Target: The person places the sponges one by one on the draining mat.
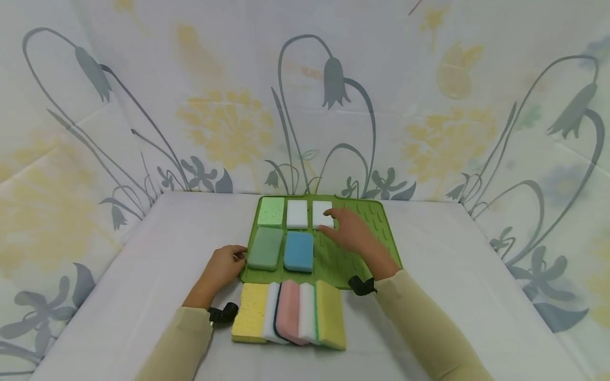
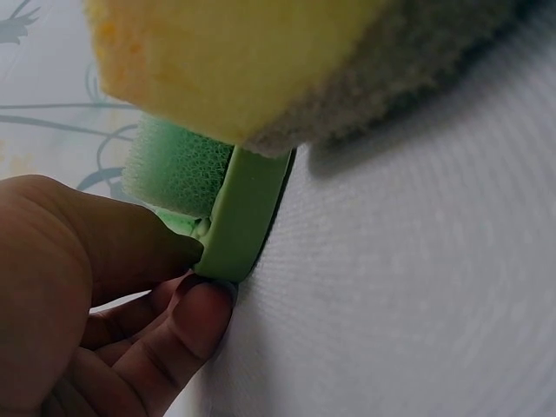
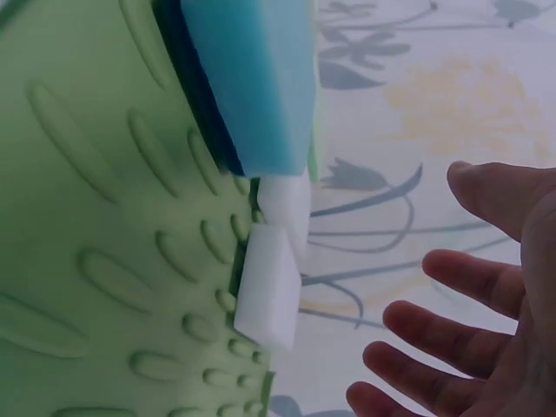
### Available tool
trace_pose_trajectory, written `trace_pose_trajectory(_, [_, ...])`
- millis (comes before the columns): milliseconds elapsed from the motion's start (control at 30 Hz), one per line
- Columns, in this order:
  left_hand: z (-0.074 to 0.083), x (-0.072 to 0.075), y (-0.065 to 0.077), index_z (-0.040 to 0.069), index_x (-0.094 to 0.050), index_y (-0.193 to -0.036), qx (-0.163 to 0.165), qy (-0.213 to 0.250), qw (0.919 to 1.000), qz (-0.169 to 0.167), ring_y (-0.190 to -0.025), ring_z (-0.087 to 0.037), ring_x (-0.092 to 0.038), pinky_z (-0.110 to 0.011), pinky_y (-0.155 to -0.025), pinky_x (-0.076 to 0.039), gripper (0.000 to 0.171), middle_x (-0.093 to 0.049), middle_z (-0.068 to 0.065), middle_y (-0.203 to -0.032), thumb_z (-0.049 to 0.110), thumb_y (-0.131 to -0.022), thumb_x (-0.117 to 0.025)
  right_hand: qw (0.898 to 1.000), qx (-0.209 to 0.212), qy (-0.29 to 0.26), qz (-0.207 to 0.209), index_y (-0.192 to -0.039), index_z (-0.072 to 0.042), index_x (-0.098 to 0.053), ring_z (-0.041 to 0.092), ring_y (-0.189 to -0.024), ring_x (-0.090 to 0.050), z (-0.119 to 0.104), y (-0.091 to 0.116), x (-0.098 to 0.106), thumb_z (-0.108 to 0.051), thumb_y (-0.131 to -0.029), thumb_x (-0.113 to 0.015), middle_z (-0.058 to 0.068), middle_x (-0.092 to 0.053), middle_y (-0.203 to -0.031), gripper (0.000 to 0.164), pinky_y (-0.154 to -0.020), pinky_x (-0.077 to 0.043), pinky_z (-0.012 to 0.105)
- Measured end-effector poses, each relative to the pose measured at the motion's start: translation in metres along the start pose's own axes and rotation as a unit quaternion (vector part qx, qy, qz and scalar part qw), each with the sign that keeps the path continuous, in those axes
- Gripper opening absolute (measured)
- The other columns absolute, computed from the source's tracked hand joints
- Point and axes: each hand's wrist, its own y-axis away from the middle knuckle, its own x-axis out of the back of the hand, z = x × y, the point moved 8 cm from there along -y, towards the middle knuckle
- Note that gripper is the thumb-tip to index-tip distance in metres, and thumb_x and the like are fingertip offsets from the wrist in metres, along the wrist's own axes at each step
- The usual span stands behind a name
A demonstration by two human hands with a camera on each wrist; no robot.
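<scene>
A green ridged drying mat [image 1: 329, 264] lies on the white cloth. My left hand [image 1: 226, 264] pinches its left edge, thumb above and fingers at the rim, as the left wrist view shows. My right hand [image 1: 350, 230] hovers over the mat by the right white sponge [image 1: 321, 210], fingers spread; the right wrist view shows them apart from it. Beside that sponge sits another white sponge [image 1: 297, 214], then a speckled light green sponge [image 1: 270, 211]. Nearer me on the mat are a darker green sponge [image 1: 265, 248] and a blue sponge [image 1: 298, 251].
In front of the mat, several sponges lean in a row: a yellow sponge [image 1: 250, 312], a pink sponge [image 1: 288, 312], white ones and another yellow sponge [image 1: 330, 315] at the right end. A flower-printed cloth [image 1: 305, 132] stands as a backdrop behind and along the sides.
</scene>
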Motion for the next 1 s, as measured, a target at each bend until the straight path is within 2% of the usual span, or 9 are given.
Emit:
trace_pose_trajectory(267, [0.001,0.0,0.0,-0.003,-0.061,-0.127,0.003,-0.002,1.0,-0.006,-0.098,-0.028,-0.064,-0.039,-0.076,-0.054,0.036,-0.067,-0.016,-0.108,0.012,-0.093,-0.057,1.0,0.013,-0.024,0.015,-0.137,-0.012,-0.054,0.033,-0.123,-0.053,-0.009,0.038,-0.003,-0.041,-0.095,-0.059,0.013,-0.056,-0.135,0.051,-0.098,-0.045,0.053])
trace_pose_trajectory(467, [0.0,0.0,-0.002,-0.002,-0.061,-0.127,-0.002,-0.006,1.0,-0.003,-0.097,-0.027,-0.064,-0.038,-0.075,-0.054,0.037,-0.067,-0.016,-0.108,0.012,-0.093,-0.057,0.999,0.023,-0.04,0.021,-0.133,-0.012,-0.057,0.031,-0.116,-0.058,-0.014,0.061,-0.008,-0.04,-0.094,-0.061,0.011,-0.06,-0.129,0.049,-0.091,-0.05,0.05])
trace_pose_trajectory(767, [-0.002,0.0,-0.002,-0.002,-0.061,-0.127,-0.001,-0.002,1.0,-0.005,-0.095,-0.026,-0.064,-0.036,-0.072,-0.053,0.037,-0.067,-0.016,-0.108,0.012,-0.094,-0.056,0.998,0.015,-0.062,0.001,-0.127,-0.014,-0.062,0.023,-0.108,-0.061,-0.015,0.085,-0.024,-0.042,-0.093,-0.063,0.005,-0.063,-0.124,0.044,-0.085,-0.052,0.042])
trace_pose_trajectory(1000, [-0.002,0.0,-0.003,-0.002,-0.061,-0.127,-0.003,-0.005,1.0,-0.006,-0.096,-0.026,-0.064,-0.038,-0.074,-0.053,0.037,-0.067,-0.015,-0.108,0.012,-0.094,-0.056,0.997,0.01,-0.071,-0.02,-0.122,-0.016,-0.064,0.02,-0.104,-0.062,-0.012,0.097,-0.038,-0.046,-0.092,-0.062,0.004,-0.066,-0.117,0.043,-0.082,-0.052,0.04])
